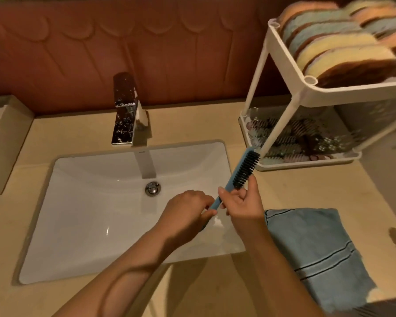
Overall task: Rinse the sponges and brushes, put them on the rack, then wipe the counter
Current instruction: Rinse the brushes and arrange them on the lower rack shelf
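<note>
A blue brush with black bristles (244,169) slants up and to the right over the right edge of the white sink (82,202). My right hand (244,202) grips the brush just below the bristles. My left hand (188,211) pinches the lower end of its handle. The brush head reaches toward the white two-tier rack (306,94) on the counter at the right. Several sponges (338,49) stand on the rack's top tier. Several brushes (300,138) lie on its bottom tier.
A chrome faucet (128,110) stands behind the sink, with no water visibly running. A folded blue towel (313,252) lies on the beige counter (295,186) to the right of the sink. A box (2,143) sits at the far left.
</note>
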